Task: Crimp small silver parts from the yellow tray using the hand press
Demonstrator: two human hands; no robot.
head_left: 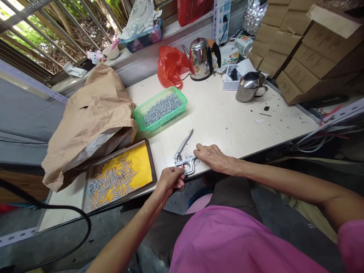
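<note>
Silver hand pliers [191, 167] with a C-shaped jaw, a spring and a small red part lie at the table's front edge. One long lever [184, 143] of the pliers points up and away, spread from the body. My left hand [171, 178] is closed at the jaw, thumb and forefinger pinching it beside the red part. My right hand [212, 156] is closed too, its curled fingers against the right end of the pliers' body. What lies under those fingers is hidden.
Left of the pliers, a shallow tray [154, 167] holds loose screws on yellow material. Behind it are a green basket [137, 115] of screws and a crumpled brown paper bag [91, 102]. A kettle [200, 60], red plastic bag [170, 68], metal pot [247, 89] and cardboard boxes [315, 57] stand farther back.
</note>
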